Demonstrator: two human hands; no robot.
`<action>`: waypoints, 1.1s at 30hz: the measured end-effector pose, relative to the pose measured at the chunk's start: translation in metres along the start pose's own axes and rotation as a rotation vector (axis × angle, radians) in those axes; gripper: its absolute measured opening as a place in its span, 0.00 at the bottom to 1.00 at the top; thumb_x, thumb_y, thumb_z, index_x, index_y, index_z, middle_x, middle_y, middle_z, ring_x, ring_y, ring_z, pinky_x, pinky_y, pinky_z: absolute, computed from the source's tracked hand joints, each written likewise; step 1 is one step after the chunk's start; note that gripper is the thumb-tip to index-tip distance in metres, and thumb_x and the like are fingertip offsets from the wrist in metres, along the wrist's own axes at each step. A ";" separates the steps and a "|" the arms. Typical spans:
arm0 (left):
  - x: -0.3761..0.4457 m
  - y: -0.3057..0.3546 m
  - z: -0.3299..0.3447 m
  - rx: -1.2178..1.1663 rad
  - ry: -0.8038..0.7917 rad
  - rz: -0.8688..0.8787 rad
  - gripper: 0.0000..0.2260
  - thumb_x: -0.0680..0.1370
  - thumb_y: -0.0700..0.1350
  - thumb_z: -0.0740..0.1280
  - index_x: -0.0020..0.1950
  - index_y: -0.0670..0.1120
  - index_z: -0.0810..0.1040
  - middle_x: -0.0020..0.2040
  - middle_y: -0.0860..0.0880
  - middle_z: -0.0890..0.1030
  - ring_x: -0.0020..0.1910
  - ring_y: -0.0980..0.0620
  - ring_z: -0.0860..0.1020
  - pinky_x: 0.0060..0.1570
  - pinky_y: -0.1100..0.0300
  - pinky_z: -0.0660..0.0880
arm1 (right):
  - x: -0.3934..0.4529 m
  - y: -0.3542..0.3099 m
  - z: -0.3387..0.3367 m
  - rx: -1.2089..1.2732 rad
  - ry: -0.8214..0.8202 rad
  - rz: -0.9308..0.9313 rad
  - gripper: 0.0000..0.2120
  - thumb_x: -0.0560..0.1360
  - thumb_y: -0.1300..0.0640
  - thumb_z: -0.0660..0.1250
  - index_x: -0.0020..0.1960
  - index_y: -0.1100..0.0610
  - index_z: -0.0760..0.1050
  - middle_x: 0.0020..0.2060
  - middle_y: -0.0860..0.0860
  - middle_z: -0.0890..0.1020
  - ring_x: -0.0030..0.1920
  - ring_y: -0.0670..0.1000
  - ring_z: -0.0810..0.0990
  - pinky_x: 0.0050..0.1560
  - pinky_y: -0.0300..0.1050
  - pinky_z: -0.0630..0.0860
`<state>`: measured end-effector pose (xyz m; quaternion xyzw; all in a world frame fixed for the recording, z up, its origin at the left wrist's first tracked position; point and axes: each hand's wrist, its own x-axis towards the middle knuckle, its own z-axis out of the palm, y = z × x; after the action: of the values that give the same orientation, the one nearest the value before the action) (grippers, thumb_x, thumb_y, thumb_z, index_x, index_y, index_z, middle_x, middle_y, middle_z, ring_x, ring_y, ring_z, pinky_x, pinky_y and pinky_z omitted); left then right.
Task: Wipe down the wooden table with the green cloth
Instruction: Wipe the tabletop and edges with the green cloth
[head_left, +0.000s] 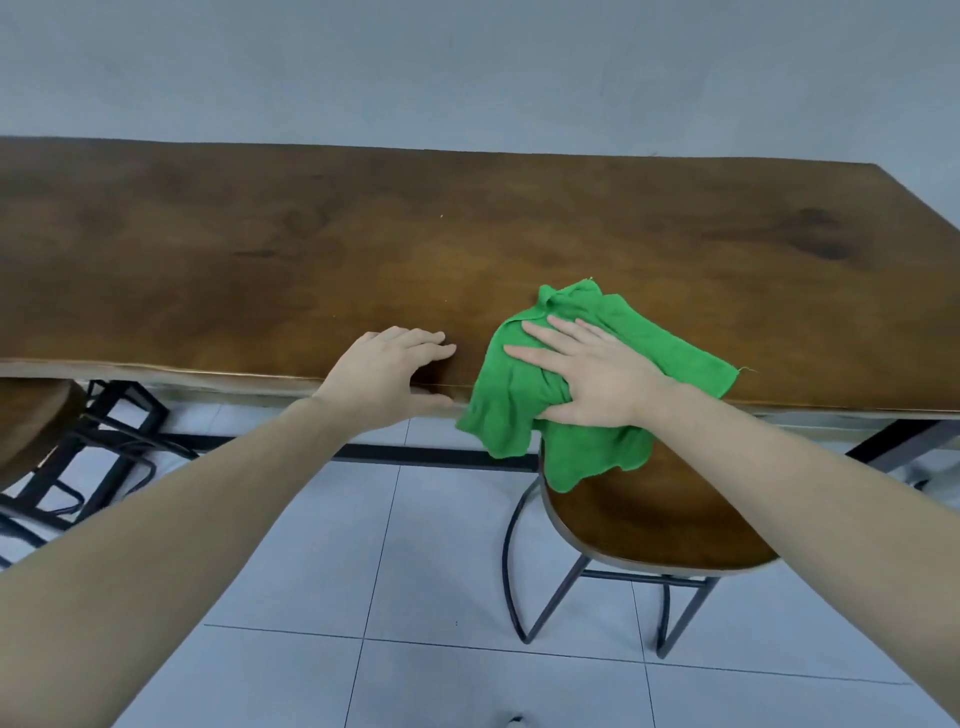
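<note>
So, mid-wipe | right hand (597, 379) fingers flat on crumpled green cloth (524, 410) at long brown wooden table (467, 234) near edge | left hand (389, 374) loosely bracing edge | next: probably sweep far/left.

Long dark-brown wooden tabletop (467, 234): smooth, low sheen. Crumpled bright green cloth (519, 405): soft, matt. Round brown wooden stool (660, 525): black metal legs. Pale floor tiles (441, 571): glossy.
</note>
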<state>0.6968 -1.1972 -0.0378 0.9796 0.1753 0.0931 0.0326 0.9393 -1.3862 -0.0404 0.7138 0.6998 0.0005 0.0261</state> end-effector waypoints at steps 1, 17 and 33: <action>0.000 0.001 0.000 0.003 0.000 0.000 0.31 0.73 0.67 0.67 0.74 0.56 0.70 0.74 0.56 0.69 0.69 0.53 0.68 0.63 0.56 0.64 | -0.009 0.008 0.001 -0.001 0.005 0.023 0.43 0.73 0.29 0.62 0.78 0.32 0.39 0.81 0.45 0.47 0.80 0.53 0.46 0.78 0.55 0.44; 0.000 -0.007 0.003 0.036 0.005 0.058 0.29 0.75 0.64 0.66 0.74 0.55 0.69 0.74 0.55 0.69 0.70 0.52 0.68 0.64 0.54 0.64 | -0.055 0.048 -0.001 -0.033 -0.063 0.192 0.46 0.69 0.24 0.57 0.77 0.32 0.34 0.81 0.44 0.41 0.78 0.56 0.53 0.78 0.58 0.45; -0.059 -0.159 -0.028 0.024 -0.003 0.157 0.31 0.73 0.66 0.64 0.73 0.55 0.71 0.72 0.54 0.71 0.71 0.52 0.66 0.64 0.51 0.66 | 0.156 -0.159 -0.009 0.002 -0.043 0.120 0.48 0.66 0.27 0.56 0.79 0.37 0.37 0.81 0.51 0.43 0.80 0.61 0.41 0.77 0.65 0.41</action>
<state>0.5833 -1.0683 -0.0357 0.9907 0.0991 0.0920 0.0135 0.7835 -1.2265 -0.0427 0.7543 0.6552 -0.0138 0.0402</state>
